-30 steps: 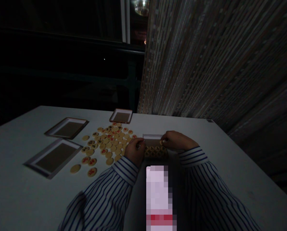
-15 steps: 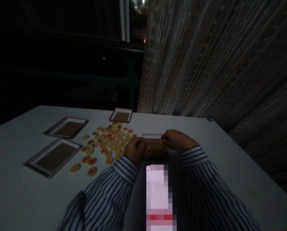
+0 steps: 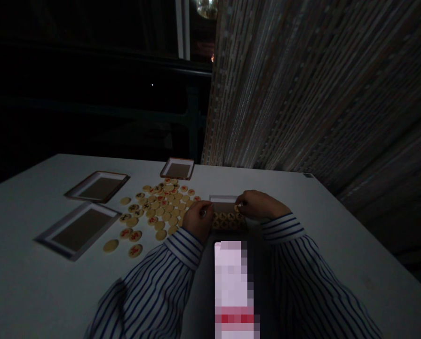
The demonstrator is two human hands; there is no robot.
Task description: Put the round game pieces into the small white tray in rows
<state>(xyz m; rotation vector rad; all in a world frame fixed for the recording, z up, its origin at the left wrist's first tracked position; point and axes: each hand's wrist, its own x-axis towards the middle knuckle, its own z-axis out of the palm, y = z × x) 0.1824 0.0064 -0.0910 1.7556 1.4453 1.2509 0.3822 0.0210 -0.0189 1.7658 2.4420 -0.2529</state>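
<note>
A small open box [image 3: 223, 199] lies on the white table [image 3: 337, 221] with several round wooden game pieces [image 3: 227, 218] laid in rows inside it. My right hand [image 3: 261, 205] rests at the box's right side, fingers pinched on one piece [image 3: 237, 207] over the rows. My left hand [image 3: 198, 222] sits at the box's left edge, fingers curled; what it holds, if anything, is too dark to make out. A loose spread of more pieces [image 3: 161, 207], marked red or black, lies to the left of the box.
Three shallow box trays lie on the table: one at the far middle [image 3: 177, 169], one at the far left [image 3: 97, 187], one at the near left [image 3: 78, 230]. A woven wall [image 3: 319, 84] rises behind and to the right. A blurred patch [image 3: 233, 287] sits between my sleeves.
Almost nothing moved. My right hand shifted very slightly over the box and still pinches the same piece; my left hand stayed put.
</note>
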